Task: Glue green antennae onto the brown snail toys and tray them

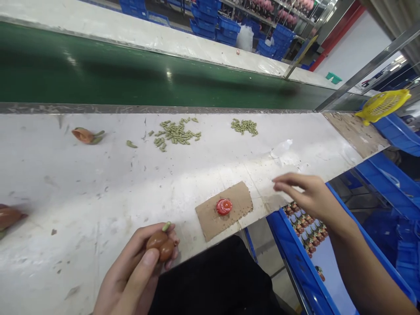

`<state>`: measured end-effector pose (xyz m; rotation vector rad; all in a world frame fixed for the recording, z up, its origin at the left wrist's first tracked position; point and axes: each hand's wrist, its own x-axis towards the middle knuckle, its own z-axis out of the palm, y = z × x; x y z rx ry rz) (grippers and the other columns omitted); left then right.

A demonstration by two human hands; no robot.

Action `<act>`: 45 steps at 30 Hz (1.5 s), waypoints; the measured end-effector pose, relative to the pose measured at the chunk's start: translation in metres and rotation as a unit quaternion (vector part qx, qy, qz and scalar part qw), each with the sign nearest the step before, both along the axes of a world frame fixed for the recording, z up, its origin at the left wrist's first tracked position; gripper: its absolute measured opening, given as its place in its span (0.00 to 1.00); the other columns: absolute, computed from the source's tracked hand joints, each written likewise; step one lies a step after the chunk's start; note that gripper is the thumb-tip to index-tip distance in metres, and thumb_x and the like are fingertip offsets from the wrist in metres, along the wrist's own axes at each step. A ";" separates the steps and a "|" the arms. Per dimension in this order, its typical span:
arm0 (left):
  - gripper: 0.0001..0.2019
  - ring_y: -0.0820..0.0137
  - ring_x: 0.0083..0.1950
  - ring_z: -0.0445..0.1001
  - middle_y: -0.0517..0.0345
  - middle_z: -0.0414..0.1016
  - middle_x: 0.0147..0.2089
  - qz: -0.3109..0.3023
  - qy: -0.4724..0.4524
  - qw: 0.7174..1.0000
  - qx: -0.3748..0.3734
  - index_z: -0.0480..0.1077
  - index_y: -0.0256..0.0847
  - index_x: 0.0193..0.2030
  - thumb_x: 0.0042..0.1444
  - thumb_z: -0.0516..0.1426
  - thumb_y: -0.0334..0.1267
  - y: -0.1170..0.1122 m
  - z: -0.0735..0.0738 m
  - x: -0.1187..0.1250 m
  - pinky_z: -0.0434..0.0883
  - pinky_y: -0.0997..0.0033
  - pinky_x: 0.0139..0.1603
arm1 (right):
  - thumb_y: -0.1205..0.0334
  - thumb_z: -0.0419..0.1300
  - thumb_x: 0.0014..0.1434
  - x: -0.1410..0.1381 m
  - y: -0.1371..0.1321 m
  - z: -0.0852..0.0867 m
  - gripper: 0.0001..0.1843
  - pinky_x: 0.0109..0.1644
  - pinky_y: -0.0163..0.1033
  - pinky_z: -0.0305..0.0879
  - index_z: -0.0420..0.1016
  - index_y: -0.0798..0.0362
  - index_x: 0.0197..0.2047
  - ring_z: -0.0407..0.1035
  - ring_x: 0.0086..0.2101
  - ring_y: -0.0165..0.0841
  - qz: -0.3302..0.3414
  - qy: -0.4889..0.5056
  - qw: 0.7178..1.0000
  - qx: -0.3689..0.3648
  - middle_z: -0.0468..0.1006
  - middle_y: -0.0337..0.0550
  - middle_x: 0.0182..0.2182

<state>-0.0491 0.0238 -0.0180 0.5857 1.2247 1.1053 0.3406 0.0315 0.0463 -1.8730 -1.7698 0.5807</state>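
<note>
The left hand [127,271] is closed around a glossy brown moulded piece [166,251], thumb pressed on the near side and fingers wrapped behind. A short green peg [166,226] stands up from its top, beside the left fingertips. The right hand [305,192] hangs well apart from it, past the small red dish [224,206] on its cardboard scrap [210,221].

To do this step of steadying the piece well, the left grip should probably be firm on the rounded brown sides but light near the peg, so that the fingertips do not knock it askew. Keeping the peg upward and uncovered would leave room for the right fingers. The right sleeve-free forearm seems best kept clear of the printed-looking rows in the blue crate [278,236] below it, and both hands clear of the dish, whose wet-looking contents could smear.

The left palm and fingers hide the underside of the piece, and how the peg meets it cannot be made out. The right thumb and fingertips lie close together; whether anything small sits between them, I cannot tell. The right forearm covers part of the crate. Far left of the left hand, another brown piece [9,217] is cut off by the view's edge and blurred.
</note>
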 end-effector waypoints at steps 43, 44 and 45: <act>0.19 0.66 0.45 0.85 0.59 0.87 0.48 -0.024 0.044 0.993 0.112 0.80 0.49 0.49 0.59 0.82 0.43 -0.003 0.029 0.039 0.82 0.71 0.44 | 0.48 0.79 0.58 -0.116 0.028 0.003 0.16 0.14 0.32 0.49 0.80 0.46 0.34 0.55 0.12 0.24 -0.032 0.500 0.863 -0.071 0.73 0.29 0.19; 0.18 0.67 0.43 0.87 0.59 0.88 0.48 -0.033 0.033 0.990 0.134 0.79 0.49 0.49 0.60 0.81 0.41 -0.001 0.034 0.047 0.83 0.71 0.43 | 0.51 0.80 0.59 -0.124 0.020 0.003 0.14 0.13 0.30 0.51 0.82 0.47 0.35 0.59 0.12 0.24 -0.019 0.549 0.832 -0.077 0.78 0.31 0.22; 0.17 0.66 0.44 0.88 0.60 0.89 0.48 -0.044 0.026 0.987 0.150 0.79 0.50 0.50 0.61 0.80 0.38 0.001 0.038 0.054 0.85 0.70 0.44 | 0.54 0.81 0.61 -0.131 0.013 0.003 0.12 0.13 0.29 0.53 0.84 0.47 0.35 0.63 0.12 0.24 -0.011 0.585 0.808 -0.077 0.81 0.33 0.24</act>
